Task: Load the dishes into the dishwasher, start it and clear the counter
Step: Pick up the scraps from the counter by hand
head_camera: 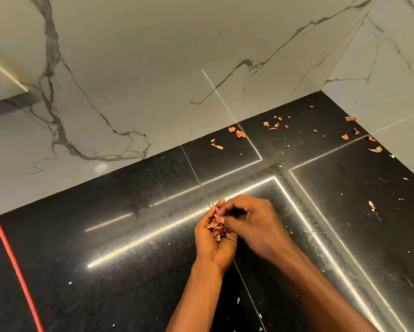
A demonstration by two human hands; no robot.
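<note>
My left hand (pixel 212 245) is cupped palm-up over the black counter (pixel 105 259) and holds a small heap of onion peels (pixel 216 230). My right hand (pixel 251 224) is just right of it, its fingertips pinching a peel at the top of the heap. Several loose orange and pink peel scraps (pixel 240 133) lie scattered on the counter toward the back corner, and more peel bits (pixel 371 205) lie at the right. No dishes or dishwasher are in view.
White marble walls (pixel 153 80) meet in a corner at the back right. A red cord (pixel 12 257) runs diagonally over the counter's left side. A pale shelf edge (pixel 0 77) juts out at the upper left. Small white specks dot the near counter.
</note>
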